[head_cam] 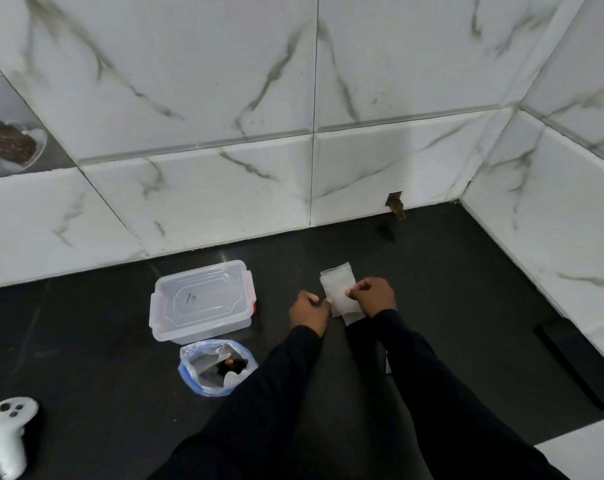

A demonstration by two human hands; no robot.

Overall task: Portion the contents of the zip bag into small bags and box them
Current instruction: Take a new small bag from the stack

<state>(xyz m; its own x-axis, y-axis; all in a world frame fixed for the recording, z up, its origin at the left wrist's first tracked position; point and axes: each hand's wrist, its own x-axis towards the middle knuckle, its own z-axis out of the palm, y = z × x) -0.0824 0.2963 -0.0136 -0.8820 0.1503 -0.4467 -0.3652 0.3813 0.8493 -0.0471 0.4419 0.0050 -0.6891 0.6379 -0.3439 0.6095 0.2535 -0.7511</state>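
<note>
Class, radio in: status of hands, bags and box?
Left hand and right hand pinch small bag. Zip bag open beside box. Box lid on, blocking.

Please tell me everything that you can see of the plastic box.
The box is clear plastic, rectangular with rounded corners. Its lid is on, with red latches at the ends and a small dark mark on top. It stands flat on the dark surface near the tiled wall, just behind the zip bag; whether they touch is unclear.

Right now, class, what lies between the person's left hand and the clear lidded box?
Nothing: in the head view, only bare black surface separates the left hand from the clear lidded box.
</note>
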